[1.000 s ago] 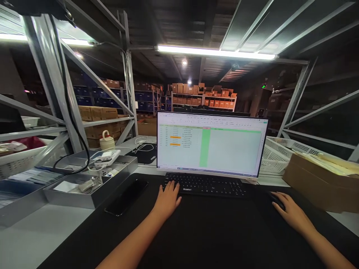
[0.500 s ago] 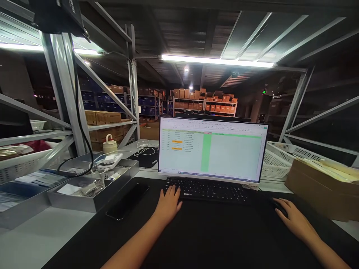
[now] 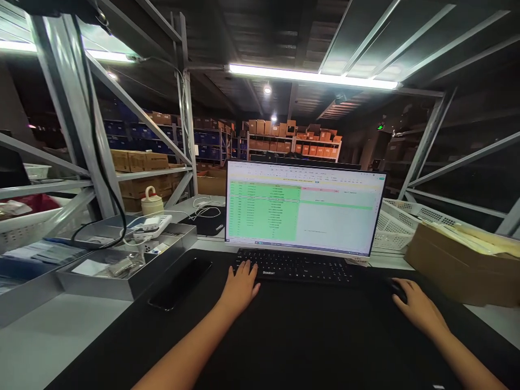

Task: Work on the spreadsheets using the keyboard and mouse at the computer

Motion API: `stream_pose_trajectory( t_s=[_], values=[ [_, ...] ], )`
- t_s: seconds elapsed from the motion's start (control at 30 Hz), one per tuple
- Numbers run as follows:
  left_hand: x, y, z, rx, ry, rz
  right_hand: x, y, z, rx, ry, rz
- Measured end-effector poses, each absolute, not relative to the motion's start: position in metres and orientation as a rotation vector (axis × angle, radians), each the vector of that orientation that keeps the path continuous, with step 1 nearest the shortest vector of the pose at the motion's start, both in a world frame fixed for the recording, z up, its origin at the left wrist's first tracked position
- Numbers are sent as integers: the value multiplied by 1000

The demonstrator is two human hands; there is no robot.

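My left hand (image 3: 239, 288) rests with its fingers spread on the left end of a black keyboard (image 3: 304, 268). It holds nothing. At the right, my right hand (image 3: 421, 310) is curved over a black computer mouse (image 3: 398, 291), which it partly hides. Both hands lie on a large black desk mat (image 3: 309, 336). Behind the keyboard stands a monitor (image 3: 337, 225) showing a spreadsheet, its left columns filled in green and its text too small to read. A dark phone (image 3: 181, 284) lies flat to the left of my left hand.
Grey trays (image 3: 97, 283) with packets and papers stand at the left, beside a white power strip (image 3: 153, 226) and a cream bottle (image 3: 151, 205). A cardboard box (image 3: 455, 265) and white perforated baskets (image 3: 392, 230) are at the right. Metal rack posts (image 3: 184, 108) frame the desk.
The screen has switched from a mostly white sheet with one green column to a sheet with a wide green block at left. The view has shifted slightly; both hands keep their places.
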State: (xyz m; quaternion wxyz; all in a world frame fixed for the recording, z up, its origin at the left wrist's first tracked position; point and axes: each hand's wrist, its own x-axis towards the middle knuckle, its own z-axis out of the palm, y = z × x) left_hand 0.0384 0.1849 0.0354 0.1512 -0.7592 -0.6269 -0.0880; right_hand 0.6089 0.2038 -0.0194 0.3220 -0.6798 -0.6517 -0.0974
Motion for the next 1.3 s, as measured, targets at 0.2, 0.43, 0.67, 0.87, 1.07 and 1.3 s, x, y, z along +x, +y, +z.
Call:
stream_pose_trajectory(
  t_s=[0.2, 0.43, 0.67, 0.87, 1.07, 1.3],
  values=[
    [38, 187, 35, -2170, -1781, -235, 610, 191, -13, -1851, -1716, -330],
    [34, 193, 29, -2174, -1735, -257, 625, 182, -14, -1873, -1605, -221],
    [35, 192, 32, -2166, -1731, -225, 619, 183, -14, -1858, -1667, -238],
    [35, 192, 32, -2164, -1709, -214, 598, 178, 1, -1923, -1763, -362],
    [34, 192, 33, -2158, -1708, -201, 584, 172, 12, -2004, -1731, -346],
    [34, 193, 31, -2162, -1686, -234, 581, 173, 12, -2029, -1706, -333]
  ],
)
